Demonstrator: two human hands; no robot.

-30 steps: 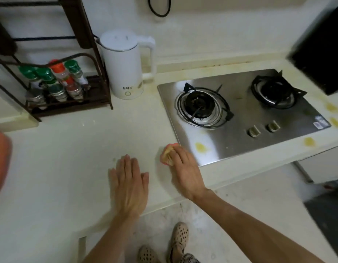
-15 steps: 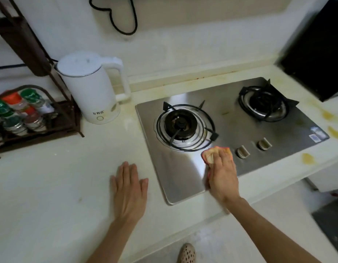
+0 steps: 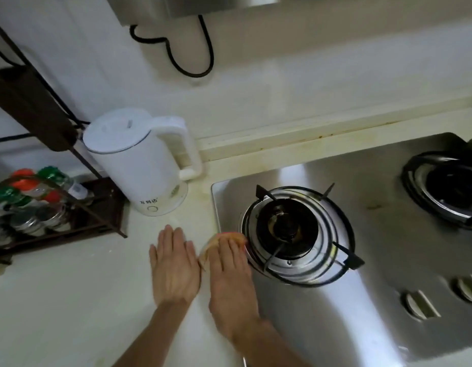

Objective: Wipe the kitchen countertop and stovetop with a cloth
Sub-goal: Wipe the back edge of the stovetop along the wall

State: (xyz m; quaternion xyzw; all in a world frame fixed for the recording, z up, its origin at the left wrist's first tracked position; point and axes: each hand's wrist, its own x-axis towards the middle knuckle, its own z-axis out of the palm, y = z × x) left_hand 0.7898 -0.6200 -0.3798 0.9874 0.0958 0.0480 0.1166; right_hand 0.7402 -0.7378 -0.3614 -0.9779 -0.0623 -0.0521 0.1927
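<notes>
My right hand (image 3: pixel 230 282) presses a small orange and yellow cloth (image 3: pixel 224 238) flat onto the left edge of the steel stovetop (image 3: pixel 361 327), just left of the near burner (image 3: pixel 293 231). Most of the cloth is hidden under my fingers. Beside it, my left hand (image 3: pixel 174 266) lies flat, fingers spread, on the cream countertop (image 3: pixel 57 300) and holds nothing. The two hands nearly touch.
A white electric kettle (image 3: pixel 139 160) stands on the counter behind my left hand. A dark wire rack with spice jars (image 3: pixel 36 205) fills the far left. A second burner (image 3: pixel 449 186) and two knobs (image 3: pixel 420 304) lie to the right. A black cord (image 3: pixel 176 56) hangs on the wall.
My right hand slid the cloth left from beside the knobs to the stovetop's left edge. The view moved closer and left; my left hand stayed flat on the counter.
</notes>
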